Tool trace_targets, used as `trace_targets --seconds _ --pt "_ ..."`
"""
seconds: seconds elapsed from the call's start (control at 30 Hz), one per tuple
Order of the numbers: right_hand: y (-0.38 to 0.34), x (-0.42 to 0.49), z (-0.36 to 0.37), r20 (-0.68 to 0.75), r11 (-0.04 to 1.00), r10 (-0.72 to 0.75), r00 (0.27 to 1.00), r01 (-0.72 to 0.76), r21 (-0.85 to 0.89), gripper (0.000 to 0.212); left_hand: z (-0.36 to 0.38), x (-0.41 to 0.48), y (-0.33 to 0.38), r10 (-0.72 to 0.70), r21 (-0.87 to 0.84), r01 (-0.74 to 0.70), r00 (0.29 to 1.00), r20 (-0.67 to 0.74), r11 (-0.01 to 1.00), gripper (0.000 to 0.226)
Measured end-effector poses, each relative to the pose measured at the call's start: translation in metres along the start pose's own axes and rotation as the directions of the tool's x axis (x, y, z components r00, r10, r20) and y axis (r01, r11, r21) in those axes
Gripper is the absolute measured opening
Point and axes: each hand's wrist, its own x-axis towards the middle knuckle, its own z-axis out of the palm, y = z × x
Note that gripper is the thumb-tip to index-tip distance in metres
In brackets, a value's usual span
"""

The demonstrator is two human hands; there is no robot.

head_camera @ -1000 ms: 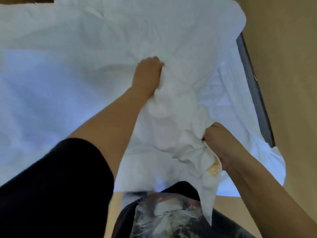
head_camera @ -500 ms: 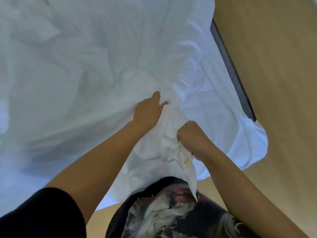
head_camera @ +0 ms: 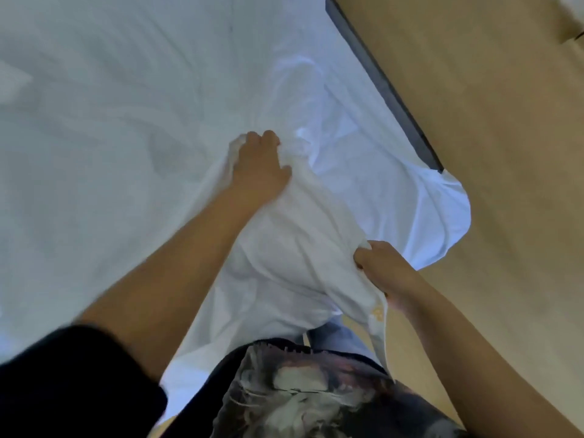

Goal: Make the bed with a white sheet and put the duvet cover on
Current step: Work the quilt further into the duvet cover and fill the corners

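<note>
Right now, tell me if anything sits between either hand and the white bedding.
Nothing visible does. The left hand grips a bunched fold of the white bedding, and the right hand pinches its edge nearer the body. Both hands touch the cloth directly.

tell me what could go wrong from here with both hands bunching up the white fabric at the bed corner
1. The left hand and right hand grip the bunched white fabric; pulling it may drag the sheet beneath, whose loose corner overhangs the dark bed frame.
2. The fabric's lower edge hangs by the person's legs near the floor; it could get stepped on.
</note>
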Motion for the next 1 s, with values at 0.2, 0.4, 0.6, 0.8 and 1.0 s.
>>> trace_targets --seconds 0.2,0.4,0.6,0.8,1.0 --pt "-0.012 0.026 0.006 -0.009 0.996 -0.087 0.996 0.087 0.004 0.024 0.053 -0.114 0.011 -0.319 -0.357 0.310 0.947 0.034 0.881 0.061" --pt "-0.007 0.028 -0.001 0.046 0.997 -0.065 0.997 0.063 0.045 0.021 0.055 -0.080 0.018 -0.203 -0.317 0.149 0.969 -0.144 0.937 0.042" --pt "-0.008 0.052 -0.010 0.124 0.931 0.019 0.992 -0.063 0.358 0.026 0.043 -0.020 0.021 0.006 0.084 0.018 0.959 -0.282 0.996 0.032" --pt "0.011 0.104 -0.035 0.272 0.970 0.078 0.959 -0.136 0.201 0.026 0.084 -0.022 0.033 -0.191 -0.029 0.190 0.946 -0.262 0.981 0.037" --pt "-0.011 0.146 -0.032 0.281 0.997 0.033 0.959 -0.051 0.056 0.048 0.092 -0.032 0.042 -0.358 -0.077 0.359 0.843 -0.401 0.930 0.032"
